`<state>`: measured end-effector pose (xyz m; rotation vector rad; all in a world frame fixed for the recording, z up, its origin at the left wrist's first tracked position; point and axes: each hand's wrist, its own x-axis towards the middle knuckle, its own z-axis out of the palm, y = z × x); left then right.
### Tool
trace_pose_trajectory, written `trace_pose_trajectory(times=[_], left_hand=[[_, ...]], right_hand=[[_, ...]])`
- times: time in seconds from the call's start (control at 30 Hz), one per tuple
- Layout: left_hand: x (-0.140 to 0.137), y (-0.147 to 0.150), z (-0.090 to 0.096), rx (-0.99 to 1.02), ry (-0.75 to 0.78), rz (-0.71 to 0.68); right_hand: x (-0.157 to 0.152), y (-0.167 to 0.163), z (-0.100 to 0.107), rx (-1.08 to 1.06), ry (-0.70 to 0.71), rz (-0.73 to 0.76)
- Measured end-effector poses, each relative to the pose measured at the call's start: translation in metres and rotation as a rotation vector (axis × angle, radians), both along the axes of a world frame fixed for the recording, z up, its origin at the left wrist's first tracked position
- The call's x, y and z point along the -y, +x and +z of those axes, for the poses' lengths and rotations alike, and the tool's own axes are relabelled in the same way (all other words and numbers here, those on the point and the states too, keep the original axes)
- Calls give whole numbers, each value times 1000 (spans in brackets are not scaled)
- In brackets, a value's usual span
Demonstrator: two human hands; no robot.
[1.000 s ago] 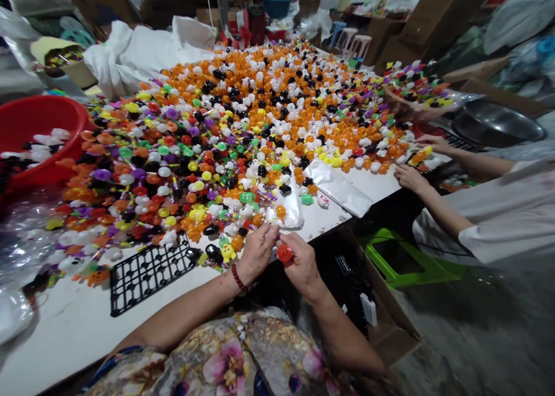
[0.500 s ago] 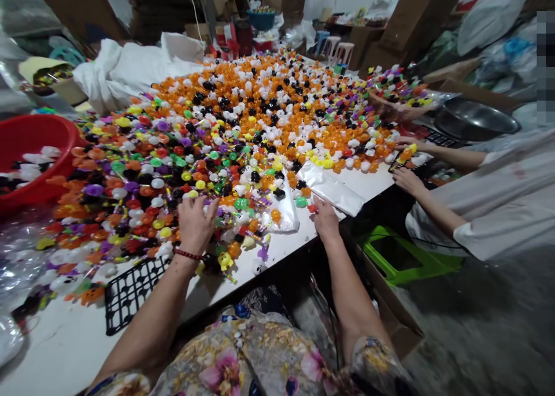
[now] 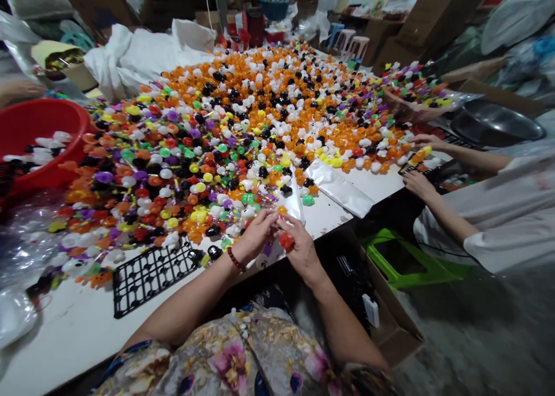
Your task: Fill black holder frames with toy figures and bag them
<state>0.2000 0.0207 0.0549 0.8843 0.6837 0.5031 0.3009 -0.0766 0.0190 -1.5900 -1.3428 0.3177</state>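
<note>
Both hands have come together over the near edge of the table. A small shiny red plastic piece point(image 3: 286, 241) sits in my right hand point(image 3: 303, 252), held against the palm by curled fingers. My left hand point(image 3: 255, 237), with a red bead bracelet point(image 3: 235, 259) on its wrist, is closed, its fingertips meeting those of the right. What the left fingers pinch is hidden. Just beyond the hands lies a silvery plastic bag point(image 3: 295, 202), beside a big heap of small plastic figures point(image 3: 173, 170) in orange, white, black, green, purple and yellow.
A black grid tray point(image 3: 150, 277) lies at my left on the white table point(image 3: 78, 315). A red basin point(image 3: 80, 118) holds white and black pieces. Another silvery bag point(image 3: 340, 191) is at right. A co-worker's hands point(image 3: 418, 182) work there, near a metal bowl point(image 3: 498, 121).
My left hand has left the heap and moved right to meet my right hand, which has drawn back toward me with the red piece. The view has shifted slightly.
</note>
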Motion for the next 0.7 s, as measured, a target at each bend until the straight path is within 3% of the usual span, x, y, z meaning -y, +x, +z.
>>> trace_pose_trajectory(times=[0.1, 0.23, 0.5, 0.7], left_hand=[[-3, -5, -4, 23, -42, 58], [-6, -10, -5, 33, -118, 152], [5, -11, -1, 30, -43, 90], [12, -11, 0, -31, 99, 64]], right_hand=[[4, 7, 6, -103, -29, -41], [9, 9, 11, -190, -171, -54], [17, 4, 7, -21, -71, -11], [21, 6, 18, -23, -25, 4]])
